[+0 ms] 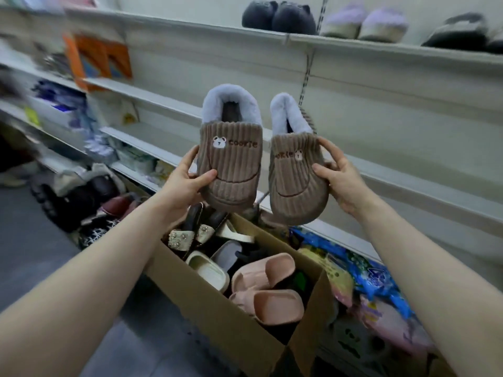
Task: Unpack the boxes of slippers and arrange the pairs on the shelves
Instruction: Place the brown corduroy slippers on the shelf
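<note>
Head view of the placing step. A matched pair of brown corduroy slippers with pale blue fleece collars is held up in front of the shelving, one slipper per hand and the two just apart. The left hand [181, 186] clasps the left slipper [230, 159] at its toe end, thumb pressed on the upper and the fingers wrapped behind out of sight; the right hand [344, 180] grips the right slipper [295, 180] the same way — thumb on the upper, index finger curled over its outer edge. Both slippers stand toe-down with their openings up, and each bears a small bear face and stitched lettering.

Below the hands an open cardboard box [231, 317] on the floor holds more footwear, among it a pair of pink slides [268, 289], a cream slide [208, 270] and beaded sandals [187, 235], so unpacking is judged far from finished. The top shelf [381, 47] already carries three pairs: dark grey slippers [279, 17], lilac slippers [364, 23] and a black pair [462, 31] at the right. The middle shelf [408, 183], directly behind the held pair, looks bare.

Next move, as judged — bring the two slippers side by side, tip them level with soles down, and set them on a free stretch of shelf with toes facing outward, matching the pairs above. The hands should let go only once both soles rest flat on the shelf.
</note>
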`<state>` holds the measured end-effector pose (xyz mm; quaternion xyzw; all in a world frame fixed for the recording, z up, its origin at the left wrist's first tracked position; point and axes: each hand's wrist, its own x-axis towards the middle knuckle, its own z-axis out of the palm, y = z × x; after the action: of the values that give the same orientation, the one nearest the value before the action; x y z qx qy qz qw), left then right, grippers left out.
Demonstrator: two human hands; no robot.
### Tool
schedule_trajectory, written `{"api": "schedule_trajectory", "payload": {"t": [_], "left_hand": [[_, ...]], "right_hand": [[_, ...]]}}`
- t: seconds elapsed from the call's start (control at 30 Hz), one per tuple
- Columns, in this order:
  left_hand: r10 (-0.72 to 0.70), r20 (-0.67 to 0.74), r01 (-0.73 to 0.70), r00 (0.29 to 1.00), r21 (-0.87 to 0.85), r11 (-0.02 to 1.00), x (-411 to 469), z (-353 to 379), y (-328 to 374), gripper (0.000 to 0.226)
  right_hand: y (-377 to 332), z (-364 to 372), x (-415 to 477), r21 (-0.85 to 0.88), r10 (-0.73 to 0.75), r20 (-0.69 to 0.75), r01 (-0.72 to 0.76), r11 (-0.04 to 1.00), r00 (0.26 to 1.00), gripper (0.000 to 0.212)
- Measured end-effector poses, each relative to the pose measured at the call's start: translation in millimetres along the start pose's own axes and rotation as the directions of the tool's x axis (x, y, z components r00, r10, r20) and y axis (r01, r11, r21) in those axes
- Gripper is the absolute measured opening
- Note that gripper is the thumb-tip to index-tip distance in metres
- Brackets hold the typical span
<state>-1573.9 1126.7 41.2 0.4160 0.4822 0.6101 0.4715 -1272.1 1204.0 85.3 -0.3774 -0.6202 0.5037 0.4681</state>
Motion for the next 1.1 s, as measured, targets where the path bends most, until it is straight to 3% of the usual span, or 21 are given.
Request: {"api": "schedule_trajectory", "payload": {"t": [0.33, 0.53, 0.77, 1.1], "left_hand": [[0.145, -0.024, -0.145, 0.989, -0.012, 0.989, 126, -74, 92, 0.068], [0.213, -0.048, -0.213, 0.976, 0.002, 0.977, 194, -115, 139, 0.065], [0.259, -0.072, -0.264, 0.963, -0.072, 0.962, 281, -155, 175, 0.055], [0.249, 0.044, -0.243, 0.968, -0.111, 0.964, 428, -219, 258, 0.041]], "right_hand": [[-51, 79, 156, 0.018, -0.142, 0.069, 0.141, 0.990, 0.987, 0.058], [-91, 113, 241, -0.065, -0.245, 0.073, 0.249, 0.966, 0.967, 0.056], [-126, 159, 320, -0.149, -0.275, 0.049, 0.279, 0.948, 0.960, 0.052], [-182, 252, 441, -0.191, -0.247, -0.165, 0.215, 0.958, 0.955, 0.052]]}}
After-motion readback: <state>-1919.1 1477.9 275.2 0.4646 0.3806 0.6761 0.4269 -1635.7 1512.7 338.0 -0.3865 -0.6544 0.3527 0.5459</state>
